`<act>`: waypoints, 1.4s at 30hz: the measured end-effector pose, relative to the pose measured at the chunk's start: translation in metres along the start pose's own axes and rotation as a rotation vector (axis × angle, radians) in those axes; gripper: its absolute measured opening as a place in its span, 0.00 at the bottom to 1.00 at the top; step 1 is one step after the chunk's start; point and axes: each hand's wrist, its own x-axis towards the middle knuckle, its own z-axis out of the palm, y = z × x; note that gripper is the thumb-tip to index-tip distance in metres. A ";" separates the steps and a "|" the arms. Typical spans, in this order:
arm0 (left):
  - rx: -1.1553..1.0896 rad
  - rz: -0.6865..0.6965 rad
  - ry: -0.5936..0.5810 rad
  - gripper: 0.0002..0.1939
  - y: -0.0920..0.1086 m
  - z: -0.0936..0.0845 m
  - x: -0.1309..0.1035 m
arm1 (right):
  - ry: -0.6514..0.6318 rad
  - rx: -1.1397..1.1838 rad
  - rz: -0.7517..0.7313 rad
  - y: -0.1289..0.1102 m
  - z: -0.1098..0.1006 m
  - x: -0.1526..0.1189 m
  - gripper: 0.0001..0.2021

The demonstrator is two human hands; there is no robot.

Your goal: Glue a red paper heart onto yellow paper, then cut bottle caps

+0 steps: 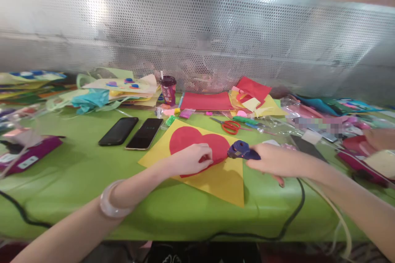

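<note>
A red heart (187, 141), seemingly paper or felt, lies on a yellow sheet (222, 185). My left hand (194, 159), with a pale bangle on its wrist, rests on the heart. Its fingers are curled together at the heart's lower middle, seeming to pinch it. My right hand (271, 158) is wrapped round a dark blue tool, which looks like a glue gun (241, 150). The tool's tip points left, at the heart's right edge. My palm hides its handle.
Two phones (145, 133) lie left of the sheet. Red-handled scissors (231, 126), a lidded cup (168, 90) and red sheets (206, 101) are behind. A black cable (290, 226) crosses the front. At far right is another person's blurred hand (378, 139). A perforated metal panel (148, 28) stands behind.
</note>
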 end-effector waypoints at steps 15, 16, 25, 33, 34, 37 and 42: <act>-0.007 -0.005 -0.042 0.06 0.003 -0.003 -0.003 | 0.512 0.538 0.047 0.052 0.057 0.004 0.16; -0.001 -0.003 -0.049 0.06 0.003 -0.003 -0.002 | 0.535 0.575 0.048 0.055 0.062 0.007 0.16; 0.066 0.013 -0.086 0.09 0.002 -0.005 -0.001 | 0.687 0.665 0.080 0.056 0.078 0.008 0.12; 0.090 0.017 -0.039 0.10 0.008 -0.005 0.000 | 0.734 0.673 0.093 0.054 0.080 0.006 0.12; 0.094 0.030 -0.049 0.09 0.008 -0.004 0.000 | 0.741 0.670 0.096 0.054 0.080 0.005 0.12; 0.106 0.066 -0.076 0.09 0.005 -0.002 0.001 | 0.757 0.670 0.096 0.053 0.081 0.005 0.12; 0.139 0.101 -0.088 0.08 0.004 -0.002 0.001 | 0.757 0.661 0.094 0.052 0.082 0.005 0.13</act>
